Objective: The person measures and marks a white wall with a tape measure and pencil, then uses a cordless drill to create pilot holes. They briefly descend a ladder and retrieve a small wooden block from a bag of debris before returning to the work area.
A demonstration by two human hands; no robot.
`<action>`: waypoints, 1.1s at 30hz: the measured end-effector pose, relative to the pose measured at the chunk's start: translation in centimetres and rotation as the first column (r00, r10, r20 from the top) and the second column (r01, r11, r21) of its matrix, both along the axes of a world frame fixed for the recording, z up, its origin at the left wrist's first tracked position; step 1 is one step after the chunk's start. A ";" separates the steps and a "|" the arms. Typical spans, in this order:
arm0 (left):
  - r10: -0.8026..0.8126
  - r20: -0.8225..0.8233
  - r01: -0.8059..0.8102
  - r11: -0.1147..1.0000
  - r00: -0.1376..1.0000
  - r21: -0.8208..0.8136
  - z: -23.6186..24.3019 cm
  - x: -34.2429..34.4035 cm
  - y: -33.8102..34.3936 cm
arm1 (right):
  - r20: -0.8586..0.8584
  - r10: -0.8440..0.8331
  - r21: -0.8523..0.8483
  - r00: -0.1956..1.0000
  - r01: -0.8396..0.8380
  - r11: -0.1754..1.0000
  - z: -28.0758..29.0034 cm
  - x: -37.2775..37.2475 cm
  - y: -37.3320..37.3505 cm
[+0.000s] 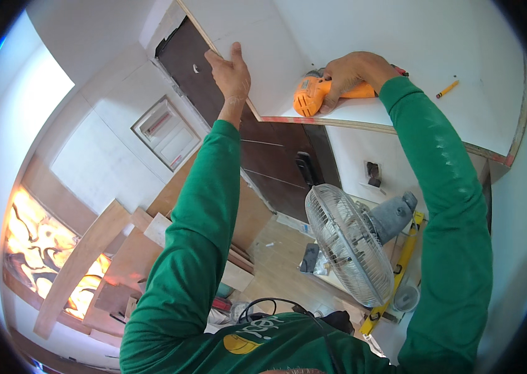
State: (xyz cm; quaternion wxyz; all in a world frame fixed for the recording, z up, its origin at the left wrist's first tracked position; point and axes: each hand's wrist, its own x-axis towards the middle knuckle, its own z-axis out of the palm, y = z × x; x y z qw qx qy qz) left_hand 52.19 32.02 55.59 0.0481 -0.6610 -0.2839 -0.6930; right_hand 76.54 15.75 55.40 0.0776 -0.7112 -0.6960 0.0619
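Note:
My right hand (352,71) is wrapped around the handle of an orange power drill (309,98), which lies on its side on the white inner surface of a cabinet (419,121) with raw wooden edges. The drill's front end is mostly hidden behind my fingers. Up at the left, my left hand (231,76) grips the edge of the cabinet's side panel, thumb raised and fingers partly out of sight around it. To the right of the drill, a short yellow pencil (447,89) rests on the same white surface.
Below the cabinet stands a grey fan (351,243) with a wire cage, beside a yellow spirit level (397,274). A dark brown door (270,146) is behind. Wooden boards (86,265) lean at the left near a glowing patterned panel (33,243). An open wall socket box (372,171) shows under the cabinet.

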 end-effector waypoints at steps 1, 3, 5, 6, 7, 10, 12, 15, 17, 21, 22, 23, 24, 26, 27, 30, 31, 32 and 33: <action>-0.007 0.001 0.007 1.000 1.000 -0.007 0.0 0.1 -0.2 | 0.001 -0.009 0.003 1.000 0.009 1.000 -0.1 0.0 -0.1; 0.022 -0.002 -0.022 1.000 1.000 -0.019 0.2 0.1 -0.1 | -0.012 0.015 -0.015 1.000 -0.015 1.000 0.0 0.3 0.0; 0.025 -0.003 -0.026 1.000 1.000 -0.001 0.2 0.2 0.1 | -0.023 0.033 -0.041 0.999 -0.033 0.999 0.1 0.5 0.4; 0.015 -0.003 -0.015 1.000 1.000 0.023 0.2 0.2 0.3 | -0.027 0.038 -0.058 0.999 -0.040 0.997 0.1 0.5 0.7; 0.004 -0.002 -0.004 0.999 1.000 0.047 0.2 0.2 0.4 | -0.031 0.044 -0.075 0.999 -0.046 0.996 0.1 0.6 1.0; 0.072 -0.006 -0.071 0.992 0.997 0.103 0.0 -0.5 1.1 | -0.039 0.036 -0.038 0.999 -0.037 0.999 -0.3 0.1 1.2; 0.039 -0.019 -0.039 0.999 0.999 0.031 0.0 -0.1 0.4 | -0.042 0.028 -0.052 0.999 -0.031 0.998 -0.3 0.4 1.2; 0.011 -0.019 -0.011 1.000 1.000 -0.006 0.1 0.1 -0.1 | -0.049 0.029 -0.060 0.998 -0.031 0.998 -0.3 0.5 1.2; 0.001 -0.014 -0.001 1.000 1.000 -0.004 0.1 0.0 -0.2 | -0.045 0.027 -0.059 0.999 -0.030 0.998 -0.2 0.4 1.1; -0.015 -0.009 0.015 1.000 1.000 -0.006 0.1 0.0 -0.4 | -0.044 0.015 -0.045 0.999 -0.017 0.999 -0.3 0.3 0.9; -0.019 -0.008 0.019 1.000 1.000 -0.009 0.1 0.1 -0.5 | -0.049 0.012 -0.041 0.999 -0.015 0.999 -0.3 0.3 0.9; -0.012 -0.003 0.012 1.000 1.000 0.012 0.0 0.0 -0.3 | -0.045 0.019 -0.033 0.999 -0.020 0.999 -0.2 0.2 0.7; -0.005 0.002 0.004 0.999 1.000 0.033 0.1 -0.2 -0.1 | -0.040 0.025 -0.025 0.999 -0.026 0.999 -0.1 0.0 0.5; -0.025 0.010 0.025 1.000 1.000 0.010 0.1 0.0 -0.4 | -0.042 0.029 -0.018 0.999 -0.030 0.999 -0.1 0.1 0.3; -0.053 0.014 0.053 0.998 0.999 -0.035 0.1 0.2 -0.9 | -0.049 0.027 -0.019 0.998 -0.028 0.999 -0.1 0.3 0.3; -0.081 0.021 0.082 0.994 0.997 -0.076 0.1 0.3 -1.4 | -0.056 0.026 -0.021 0.998 -0.027 0.999 -0.2 0.3 0.3; -0.081 0.022 0.083 0.994 0.996 -0.075 0.1 0.2 -1.4 | -0.055 0.026 -0.021 0.998 -0.028 0.999 -0.1 0.2 0.4; -0.060 0.012 0.060 0.997 0.998 -0.051 0.1 0.1 -1.1 | -0.053 0.034 -0.034 0.998 -0.036 0.999 -0.1 0.2 0.5; -0.038 0.003 0.038 0.999 0.999 -0.027 0.1 0.0 -0.9 | -0.050 0.042 -0.046 0.998 -0.045 0.998 0.0 0.2 0.7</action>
